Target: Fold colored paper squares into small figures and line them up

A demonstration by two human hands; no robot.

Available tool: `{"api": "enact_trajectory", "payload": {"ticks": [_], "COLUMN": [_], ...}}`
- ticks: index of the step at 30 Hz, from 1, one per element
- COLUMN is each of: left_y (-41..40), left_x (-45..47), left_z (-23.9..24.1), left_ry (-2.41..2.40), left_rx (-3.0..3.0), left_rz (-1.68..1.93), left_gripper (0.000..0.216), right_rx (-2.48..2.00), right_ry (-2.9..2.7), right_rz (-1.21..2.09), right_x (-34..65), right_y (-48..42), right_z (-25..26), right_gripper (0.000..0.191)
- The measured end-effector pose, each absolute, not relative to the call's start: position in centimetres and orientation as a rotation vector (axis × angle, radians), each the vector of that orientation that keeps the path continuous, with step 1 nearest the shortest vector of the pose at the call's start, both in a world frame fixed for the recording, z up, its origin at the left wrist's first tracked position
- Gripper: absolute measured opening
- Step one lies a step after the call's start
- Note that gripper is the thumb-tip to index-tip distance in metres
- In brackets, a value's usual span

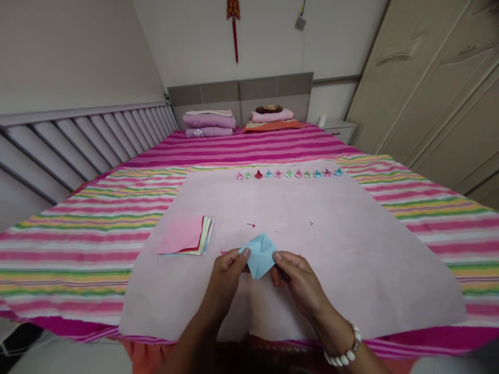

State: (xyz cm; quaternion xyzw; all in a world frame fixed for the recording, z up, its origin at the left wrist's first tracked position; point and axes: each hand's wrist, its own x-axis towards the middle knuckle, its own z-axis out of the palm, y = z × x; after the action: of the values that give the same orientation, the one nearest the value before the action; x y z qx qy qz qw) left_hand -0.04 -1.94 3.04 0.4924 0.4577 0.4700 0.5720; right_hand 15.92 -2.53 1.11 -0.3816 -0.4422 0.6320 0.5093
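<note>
A light blue folded paper is held just above a large pale pink sheet spread on the bed. My left hand pinches its left edge. My right hand, with a white bead bracelet at the wrist, pinches its right edge. A stack of coloured paper squares, pink on top, lies to the left of my hands. A row of several small folded paper figures in pink, green, red and blue runs along the far edge of the sheet.
The bed carries a striped pink, green and yellow cover. Folded purple bedding and pink and orange pillows sit at the headboard. A slatted wall panel runs along the left, wardrobe doors on the right.
</note>
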Motion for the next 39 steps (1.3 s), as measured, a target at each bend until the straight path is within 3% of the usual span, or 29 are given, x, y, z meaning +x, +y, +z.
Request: {"api": "enact_trajectory", "payload": {"ticks": [12, 14, 18, 20, 24, 26, 30, 34, 39], "left_y": [-2.6, -2.5, -2.2, -2.1, -2.2, -2.4, -2.8, -3.0, -3.0], "left_x": [1.8, 1.9, 1.2, 0.7, 0.3, 0.3, 0.5, 0.8, 0.8], "left_z": [2.6, 2.2, 1.9, 1.9, 1.9, 1.7, 1.4, 1.2, 1.3], "left_ry": [0.947, 0.916, 0.829, 0.763, 0.646, 0.623, 0.574, 0.553, 0.695], "left_rx": [1.068, 0.983, 0.802, 0.684, 0.480, 0.419, 0.343, 0.274, 0.507], "left_rz": [1.164, 1.181, 1.110, 1.041, 0.897, 0.832, 0.723, 0.689, 0.714], "left_gripper": [0.024, 0.014, 0.016, 0.018, 0.016, 0.013, 0.009, 0.018, 0.023], "right_rx": [-1.015, -1.013, -0.874, -0.728, -0.486, -0.500, -0.601, -0.645, -0.702], "right_ry": [-0.913, -0.917, -0.958, -0.969, -0.993, -0.970, -0.920, -0.917, -0.906], "right_rz": [1.335, 1.344, 1.439, 1.552, 1.757, 1.787, 1.796, 1.766, 1.759], "right_x": [14.8, 14.8, 15.3, 15.7, 16.4, 16.5, 16.4, 16.0, 16.0], "right_y": [-2.2, -2.3, -2.2, -2.2, -1.9, -1.8, -1.7, -1.7, -1.8], "right_z": [0.7, 0.5, 0.5, 0.6, 0.5, 0.3, 0.0, 0.0, 0.5], "right_gripper": [0.026, 0.026, 0.023, 0.032, 0.070, 0.074, 0.062, 0.023, 0.023]}}
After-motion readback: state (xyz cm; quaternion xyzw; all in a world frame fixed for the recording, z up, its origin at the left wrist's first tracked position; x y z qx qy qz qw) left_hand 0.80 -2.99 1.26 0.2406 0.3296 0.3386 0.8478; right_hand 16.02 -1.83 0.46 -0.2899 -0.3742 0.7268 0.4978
